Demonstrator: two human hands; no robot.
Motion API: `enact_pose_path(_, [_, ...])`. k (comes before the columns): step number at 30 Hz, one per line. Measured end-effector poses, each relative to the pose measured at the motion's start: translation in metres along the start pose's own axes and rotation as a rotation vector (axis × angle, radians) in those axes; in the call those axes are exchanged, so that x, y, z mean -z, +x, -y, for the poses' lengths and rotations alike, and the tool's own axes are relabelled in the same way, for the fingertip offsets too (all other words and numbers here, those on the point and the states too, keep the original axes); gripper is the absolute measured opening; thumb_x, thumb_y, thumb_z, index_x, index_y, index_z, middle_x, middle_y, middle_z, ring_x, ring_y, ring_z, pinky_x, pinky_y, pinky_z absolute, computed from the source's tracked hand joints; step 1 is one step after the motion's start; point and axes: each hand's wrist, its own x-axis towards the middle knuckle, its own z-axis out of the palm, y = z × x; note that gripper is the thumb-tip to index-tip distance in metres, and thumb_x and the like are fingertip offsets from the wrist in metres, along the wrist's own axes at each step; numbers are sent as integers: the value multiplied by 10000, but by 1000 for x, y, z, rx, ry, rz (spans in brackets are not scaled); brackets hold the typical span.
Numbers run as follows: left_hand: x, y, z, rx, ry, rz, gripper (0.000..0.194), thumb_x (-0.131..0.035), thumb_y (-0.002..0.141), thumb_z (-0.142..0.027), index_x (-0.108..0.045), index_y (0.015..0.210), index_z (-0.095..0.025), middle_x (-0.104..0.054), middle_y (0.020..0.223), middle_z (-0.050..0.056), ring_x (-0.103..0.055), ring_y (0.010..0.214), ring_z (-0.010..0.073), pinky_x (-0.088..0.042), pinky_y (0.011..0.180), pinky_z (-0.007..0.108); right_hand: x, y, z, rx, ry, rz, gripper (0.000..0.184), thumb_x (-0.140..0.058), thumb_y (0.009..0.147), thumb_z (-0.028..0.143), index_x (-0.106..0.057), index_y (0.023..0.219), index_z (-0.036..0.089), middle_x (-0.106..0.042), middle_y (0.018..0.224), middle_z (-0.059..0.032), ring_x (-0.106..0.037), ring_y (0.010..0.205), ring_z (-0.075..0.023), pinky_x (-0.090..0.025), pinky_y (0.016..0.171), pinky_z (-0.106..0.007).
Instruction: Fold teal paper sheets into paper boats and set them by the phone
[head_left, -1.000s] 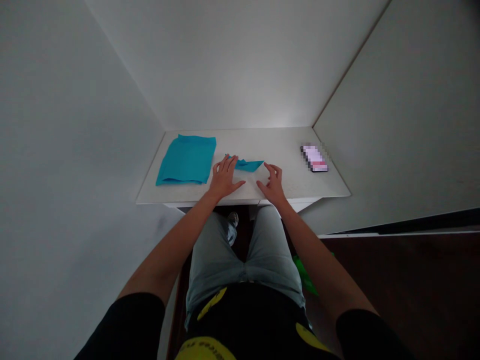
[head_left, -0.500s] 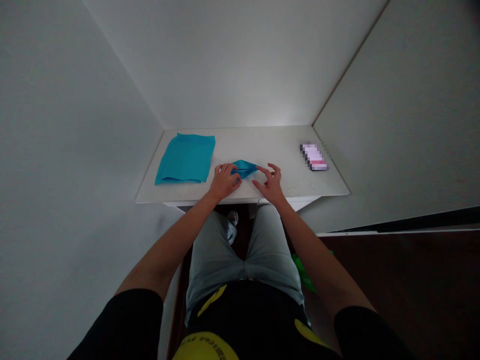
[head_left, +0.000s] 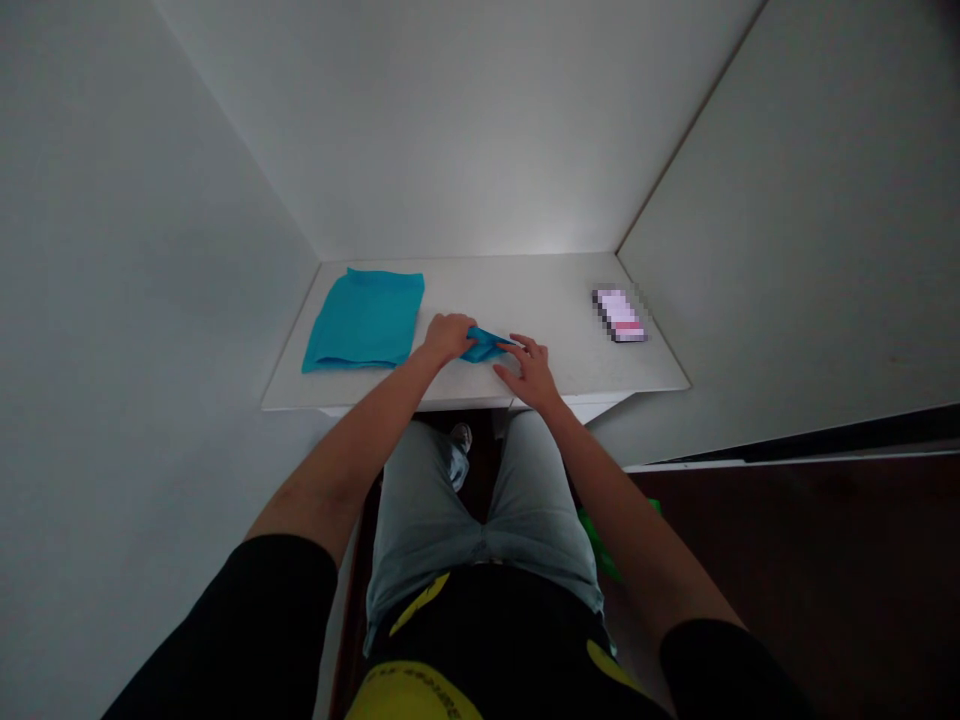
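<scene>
A small folded piece of blue paper (head_left: 484,347) lies on the white table between my hands, narrowing to a point on its right. My left hand (head_left: 448,337) is closed over its upper left side, fingers bent and pressed together on the paper's edge; part of the paper is hidden beneath them. With fingers apart, my right hand (head_left: 529,370) rests at the pointed end, a fingertip touching it and the thumb stretched out below. Left of my hands lies a stack of larger blue paper sheets (head_left: 367,320).
The white table (head_left: 525,285) stands between walls on three sides. A phone (head_left: 621,315), its screen blurred, lies toward the table's right end. Something green (head_left: 598,545) is on the dark floor beneath my right arm.
My left hand has shifted up and turned, its fingers closing on the folded paper's upper edge. My right hand stays by the pointed end. The whole view has shifted slightly.
</scene>
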Motion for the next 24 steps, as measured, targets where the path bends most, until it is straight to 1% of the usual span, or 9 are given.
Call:
enact_pose_path(4, [-8, -5, 0, -17, 12, -24, 300, -599, 1057, -336, -827, 1216, -223, -769, 1296, 132, -699, 1236, 326, -548, 960, 407, -3, 2, -2, 14, 42, -6, 458, -671, 1035, 484, -694, 1394, 201, -671, 1485, -163, -586, 1396, -338, -398, 1220, -559])
enact_pose_path(7, [-19, -12, 2, -63, 11, -93, 327, -552, 1069, -283, -840, 1215, -232, -782, 1267, 128, -716, 1187, 317, -568, 961, 424, -4, 2, -1, 5, 39, -11, 429, -674, 1032, 489, -705, 1348, 200, -690, 1472, -161, -602, 1383, -334, -389, 1220, -561])
enact_pose_path(9, [-29, -17, 3, -96, -1, -132, 386, -514, 1064, -220, -808, 1314, -228, -775, 1327, 132, -715, 1215, 318, -575, 1013, 454, -4, 2, 0, -15, 29, -6, 409, -684, 1027, 495, -716, 1313, 205, -692, 1472, -160, -605, 1378, -335, -381, 1225, -570])
enact_pose_path(11, [-41, -22, 5, -136, -32, -145, 489, -461, 1045, -142, -731, 1448, -200, -717, 1472, 136, -677, 1339, 304, -551, 1124, 467, -2, 3, 1, -38, 25, 0, 342, -676, 1034, 492, -740, 1227, 217, -701, 1451, -156, -611, 1366, -334, -377, 1227, -583])
enact_pose_path(14, [-60, -33, 8, -206, -77, -130, 603, -428, 1022, -107, -568, 1608, -135, -529, 1690, 143, -482, 1589, 285, -397, 1319, 491, 2, 2, 4, -58, 42, -7, 275, -622, 1065, 475, -747, 1091, 232, -730, 1384, -152, -624, 1337, -329, -395, 1219, -589])
enact_pose_path(17, [-72, -45, 9, -262, -86, -144, 653, -464, 1072, -262, -412, 1704, -106, -342, 1794, 166, -280, 1697, 317, -247, 1390, 561, 5, 0, 14, -67, 35, -24, 335, -564, 1091, 478, -732, 1234, 227, -718, 1435, -156, -604, 1377, -329, -411, 1228, -582])
enact_pose_path(20, [-75, -52, 7, -289, -76, -148, 708, -471, 1095, -410, -366, 1727, -106, -273, 1817, 177, -207, 1718, 329, -196, 1403, 565, -2, 0, 31, -44, -53, 12, 451, -475, 1128, 469, -655, 1467, 233, -611, 1619, -118, -485, 1551, -322, -285, 1325, -617])
enact_pose_path(22, [-75, -53, 5, -300, -69, -117, 732, -478, 1083, -414, -351, 1731, -97, -280, 1814, 182, -200, 1720, 325, -194, 1404, 554, -12, 3, 42, -14, -95, 97, 527, -396, 1150, 461, -587, 1577, 217, -529, 1698, -111, -404, 1630, -306, -214, 1367, -610])
enact_pose_path(24, [-73, -53, 4, -306, -64, -84, 763, -496, 1057, -376, -319, 1739, -83, -283, 1812, 188, -192, 1722, 314, -196, 1405, 544, -24, 8, 50, -10, -103, 180, 639, -348, 1156, 503, -493, 1664, 144, -456, 1740, -161, -369, 1658, -308, -236, 1376, -577])
